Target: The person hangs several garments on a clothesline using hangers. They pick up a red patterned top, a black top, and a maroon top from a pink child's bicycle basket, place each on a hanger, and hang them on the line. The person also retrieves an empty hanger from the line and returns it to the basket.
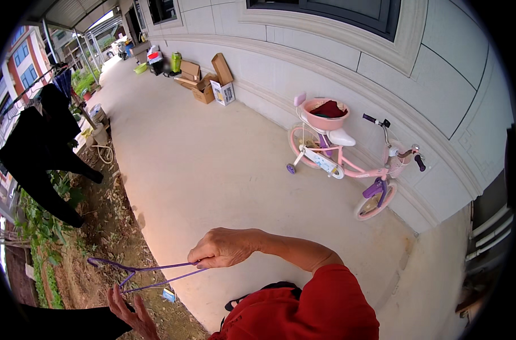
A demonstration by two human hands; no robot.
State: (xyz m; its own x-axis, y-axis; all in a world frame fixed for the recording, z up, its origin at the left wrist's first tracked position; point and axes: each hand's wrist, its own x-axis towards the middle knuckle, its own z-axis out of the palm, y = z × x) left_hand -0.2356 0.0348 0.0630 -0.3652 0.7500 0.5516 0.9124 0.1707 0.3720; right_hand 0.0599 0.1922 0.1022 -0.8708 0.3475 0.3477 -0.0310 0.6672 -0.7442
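Note:
A thin purple clothes hanger (163,267) is stretched sideways in front of me, its hook end pointing left over the soil strip. My right hand (224,247) is closed around the hanger's right end. Low on the left, my left hand (132,315) has its fingers spread, the fingertips at the hanger's lower bar near the hook. Black cloth (76,322) lies against the left hand and runs off to the left edge. Whether the hand bears any of its weight I cannot tell.
Black garments (34,147) hang on a line at the left, above plants and soil. A pink child's bicycle (349,161) carrying a pink basin (324,115) stands by the wall at right. Cardboard boxes (204,88) sit farther along the wall. A small blue packet (168,295) lies near the concrete edge.

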